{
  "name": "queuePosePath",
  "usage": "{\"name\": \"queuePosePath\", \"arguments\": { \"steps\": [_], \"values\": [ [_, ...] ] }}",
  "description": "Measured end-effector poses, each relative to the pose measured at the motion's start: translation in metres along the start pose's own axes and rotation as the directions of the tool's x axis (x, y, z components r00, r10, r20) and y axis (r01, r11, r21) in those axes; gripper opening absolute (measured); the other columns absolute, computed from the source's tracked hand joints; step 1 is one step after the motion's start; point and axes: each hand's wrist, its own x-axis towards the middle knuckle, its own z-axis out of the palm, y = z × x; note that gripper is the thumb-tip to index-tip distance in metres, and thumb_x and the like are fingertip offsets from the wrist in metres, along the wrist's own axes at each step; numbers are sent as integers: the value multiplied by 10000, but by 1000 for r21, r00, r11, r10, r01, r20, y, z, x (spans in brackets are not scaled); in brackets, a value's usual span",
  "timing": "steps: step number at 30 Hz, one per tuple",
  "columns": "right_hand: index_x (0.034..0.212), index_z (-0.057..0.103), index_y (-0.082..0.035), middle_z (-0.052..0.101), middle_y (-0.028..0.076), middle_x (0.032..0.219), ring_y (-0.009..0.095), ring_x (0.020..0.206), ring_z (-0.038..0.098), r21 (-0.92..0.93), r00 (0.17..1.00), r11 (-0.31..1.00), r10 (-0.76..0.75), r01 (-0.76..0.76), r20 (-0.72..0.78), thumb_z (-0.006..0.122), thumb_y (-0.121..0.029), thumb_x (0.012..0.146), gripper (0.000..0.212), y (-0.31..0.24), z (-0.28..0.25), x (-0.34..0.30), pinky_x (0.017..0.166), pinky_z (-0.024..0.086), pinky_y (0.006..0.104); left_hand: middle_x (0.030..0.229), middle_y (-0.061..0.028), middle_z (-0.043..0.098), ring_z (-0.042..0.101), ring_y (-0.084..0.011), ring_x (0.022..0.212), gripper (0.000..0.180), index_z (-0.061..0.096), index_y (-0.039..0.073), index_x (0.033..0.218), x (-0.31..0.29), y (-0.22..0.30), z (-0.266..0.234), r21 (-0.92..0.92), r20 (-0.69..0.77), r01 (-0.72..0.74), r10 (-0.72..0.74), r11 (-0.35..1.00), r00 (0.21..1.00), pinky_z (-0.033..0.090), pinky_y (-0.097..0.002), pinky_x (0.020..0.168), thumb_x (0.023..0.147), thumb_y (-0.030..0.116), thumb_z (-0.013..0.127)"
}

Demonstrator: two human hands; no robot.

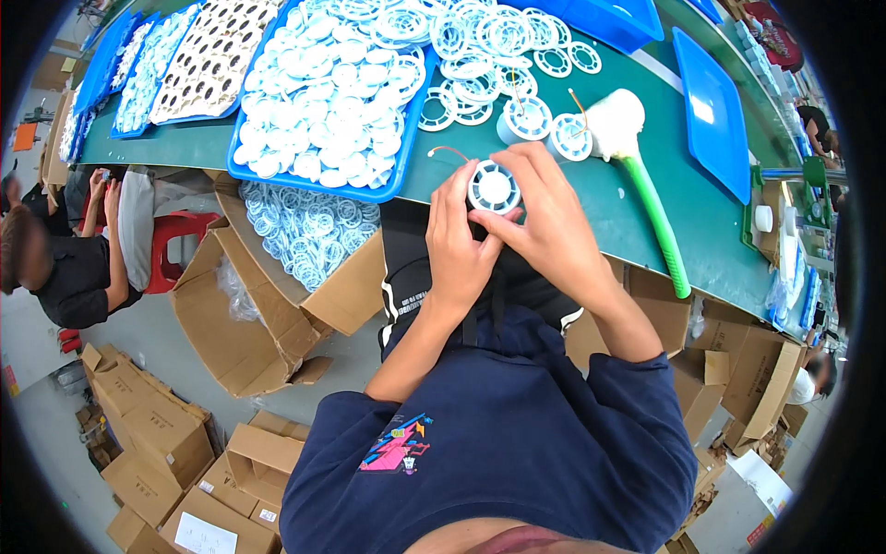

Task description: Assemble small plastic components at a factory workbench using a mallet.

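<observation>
Close to the table's near edge, both hands are wrapped around a small white round housing with a spoked disc face (494, 187). My left hand (459, 235) grips its left side, where a thin reddish wire (449, 150) sticks out. On the other side my right hand (551, 208) curls its fingers over the top, thumb at the near rim. Two similar white housings (527, 118) with wires stand just beyond. Beside them lies a mallet with a white head (616, 120) and a green handle (660, 222).
A blue tray (399, 175) heaped with white discs is at left; loose white spoked rings (475, 83) lie behind. More filled trays stand far left. An upright-tilted blue tray (711, 111) is at right. Below the table edge sits a cardboard box (346, 291) of rings. Another person (78, 268) sits left.
</observation>
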Motion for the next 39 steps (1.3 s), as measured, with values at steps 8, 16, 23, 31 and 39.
{"name": "queuePosePath", "arguments": {
  "steps": [8, 16, 23, 31, 39],
  "values": [
    [1290, 625, 1, 605, 197, 1322, 376, 1216, 580, -425, 891, 868, 43, -257, -452, 719, -106, 934, 383, 65, -70, -31, 1033, 474, 442, 1313, -200, 618, 607, -386, 1182, 686, 506, 11, 1432, 2, 9, -7, -51, 7, 73, -73, 996, 997, 494, -458, 1000, 846, 128, 841],
    [1040, 663, -28, 654, 190, 806, 380, 688, 621, -497, 808, 644, 381, -581, -450, 672, -330, 1030, 302, 109, -82, -88, 658, 497, 482, 1318, -177, 621, 634, -285, 1211, 650, 516, -4, 1422, 28, 0, -24, -97, 164, 115, -98, 989, 982, 495, -381, 1031, 856, 91, 821],
    [955, 579, -40, 484, -24, 637, 63, 553, 440, 275, 811, 818, 559, -504, -176, 458, -411, 1124, 426, 24, -84, -113, 497, 347, 266, 1357, -156, 601, 601, -268, 1254, 663, 535, 26, 1440, 29, -1, -29, -173, 236, 169, -126, 970, 964, 466, -374, 1071, 857, 134, 832],
    [872, 543, -29, 494, 8, 612, 91, 551, 447, 368, 783, 716, 620, -593, 54, 506, -347, 1115, 403, 15, -76, -101, 513, 358, 296, 1397, -174, 507, 522, -284, 1320, 628, 506, 19, 1485, 41, -4, -39, -269, 341, 137, -39, 953, 939, 396, -390, 1144, 909, 116, 737],
    [854, 521, -25, 493, 31, 596, 126, 538, 472, 253, 795, 757, 600, -602, 95, 513, -345, 1114, 412, 11, -68, -104, 515, 373, 321, 1395, -220, 578, 523, -357, 1322, 694, 373, 6, 1547, 28, -9, -25, -346, 265, 182, -90, 920, 960, 393, -433, 1138, 951, 159, 697]
  ]
}}
